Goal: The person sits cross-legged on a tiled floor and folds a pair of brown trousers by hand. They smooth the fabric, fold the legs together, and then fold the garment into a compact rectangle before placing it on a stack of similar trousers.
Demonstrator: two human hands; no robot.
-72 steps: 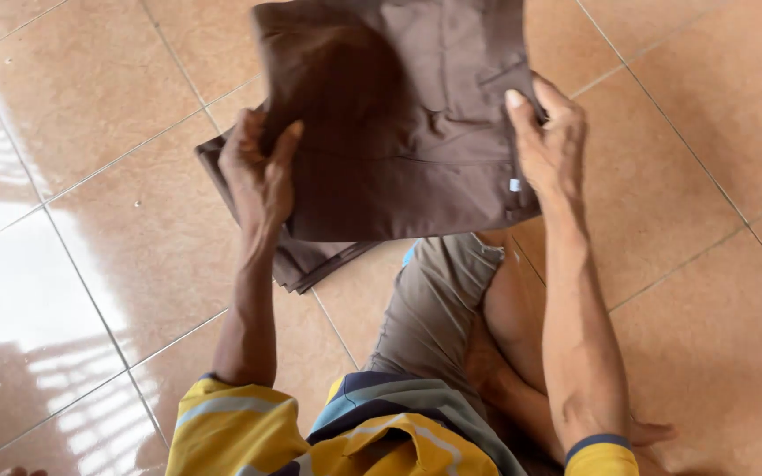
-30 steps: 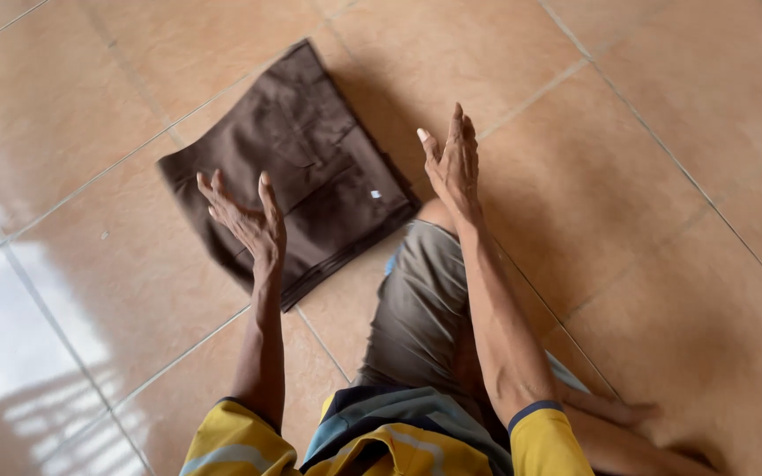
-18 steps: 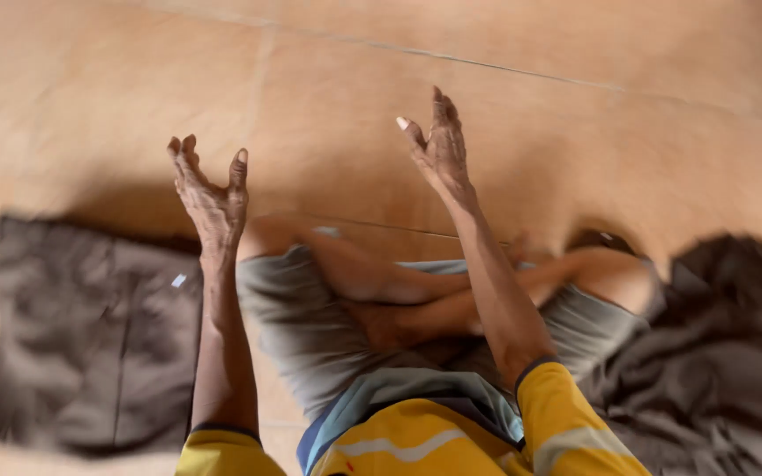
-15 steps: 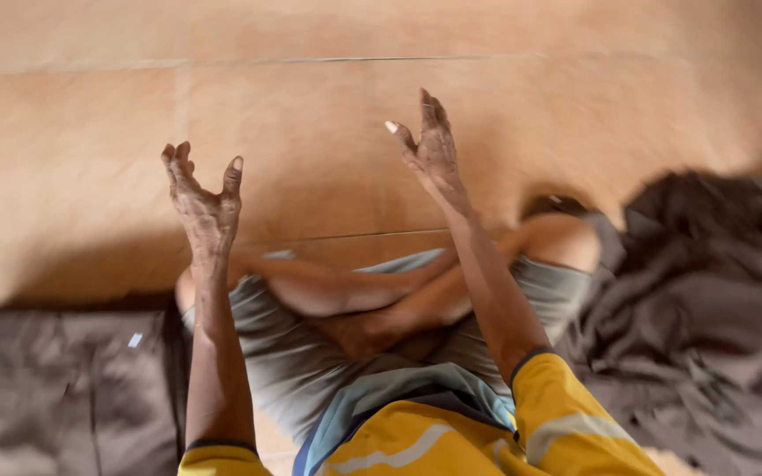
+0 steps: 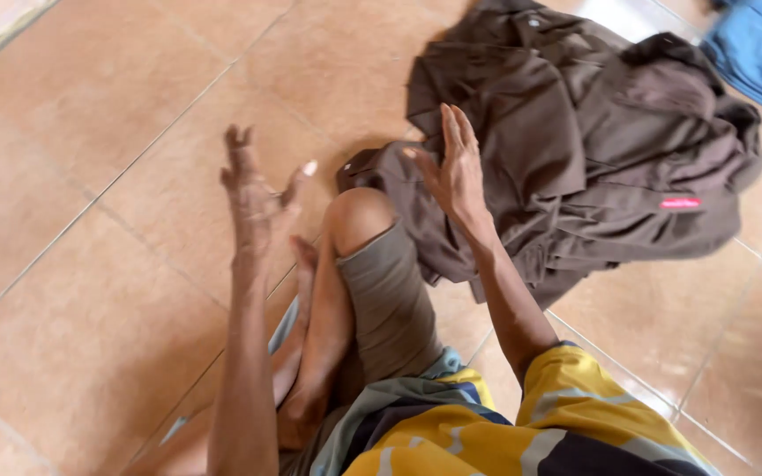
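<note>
Swung right since the earlier frame, both open, empty hands, left hand and right hand, hover near the crumpled brown clothes on the tiled floor.

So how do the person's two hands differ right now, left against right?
The right hand is raised in front of the pile of brown clothes; the left hand is over bare floor tile. The right hand's fingers lie together; the left hand's are spread and slightly curled. Both are open and empty.
</note>
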